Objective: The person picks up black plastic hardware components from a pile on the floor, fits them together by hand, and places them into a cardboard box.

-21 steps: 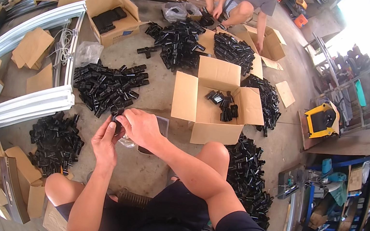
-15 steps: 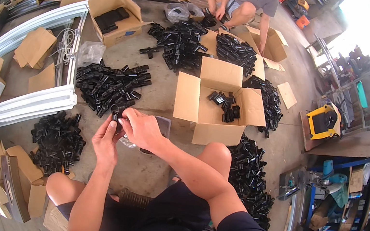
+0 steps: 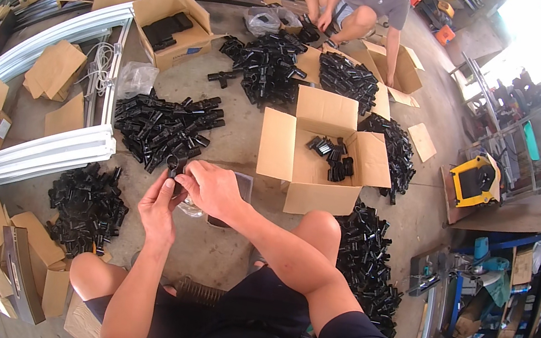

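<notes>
Both my hands meet in front of me, over the near edge of a pile of black fittings [image 3: 167, 124]. Between their fingers is a black pipe fitting [image 3: 173, 163] with a round, ring-like end facing up. My left hand [image 3: 157, 211] grips it from below with thumb and fingers. From the right, my right hand [image 3: 213, 188] pinches its side; the fingertips partly hide the piece. An opened cardboard box [image 3: 318, 202] stands beyond my right knee, with several black fittings [image 3: 338, 168] lying inside.
More black fittings lie in heaps at the left [image 3: 89, 207], far middle [image 3: 269, 68] and right [image 3: 370, 257]. White metal frames [image 3: 35, 162] and cardboard boxes [image 3: 43, 245] flank my left. A co-worker [image 3: 376, 8] squats at the back, one hand in a box [image 3: 407, 77].
The view has shifted slightly, so the scene sits a little farther right. My hands stay together on the same fitting, with only small finger movement.
</notes>
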Tool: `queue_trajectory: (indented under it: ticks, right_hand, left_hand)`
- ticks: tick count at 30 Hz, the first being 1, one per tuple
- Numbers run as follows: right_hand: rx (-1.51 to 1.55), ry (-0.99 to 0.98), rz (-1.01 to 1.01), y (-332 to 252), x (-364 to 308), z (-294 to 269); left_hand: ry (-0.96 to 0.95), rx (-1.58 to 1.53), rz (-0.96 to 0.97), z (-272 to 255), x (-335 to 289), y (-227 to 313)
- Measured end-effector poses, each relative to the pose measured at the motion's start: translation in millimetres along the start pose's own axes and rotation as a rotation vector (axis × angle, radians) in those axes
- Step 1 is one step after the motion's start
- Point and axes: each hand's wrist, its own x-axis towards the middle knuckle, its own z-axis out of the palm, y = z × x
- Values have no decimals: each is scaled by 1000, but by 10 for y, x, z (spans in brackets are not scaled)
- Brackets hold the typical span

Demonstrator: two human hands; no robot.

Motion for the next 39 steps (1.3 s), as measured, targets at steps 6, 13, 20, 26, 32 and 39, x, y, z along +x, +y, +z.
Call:
queue_trajectory:
  ticks: [6, 13, 20, 26, 32, 39]
  right_hand:
    - [27, -1, 16, -21, 5, 1]
    - [49, 6, 20, -38, 1, -1]
    - [79, 35, 11, -79, 25, -36]
    - [-15, -46, 21, -1, -16, 12]
    - [133, 54, 43, -118, 32, -41]
    - [25, -28, 45, -8, -28, 22]
  left_hand:
    - [-18, 25, -7, -33, 24, -7]
    - [-6, 22, -2, -22, 3, 3]
    - [9, 4, 4, 14, -8, 52]
    - [-13, 38, -6, -10, 0, 3]
    - [-7, 12, 3, 32, -18, 64]
    - [-16, 30, -20, -39, 1, -23]
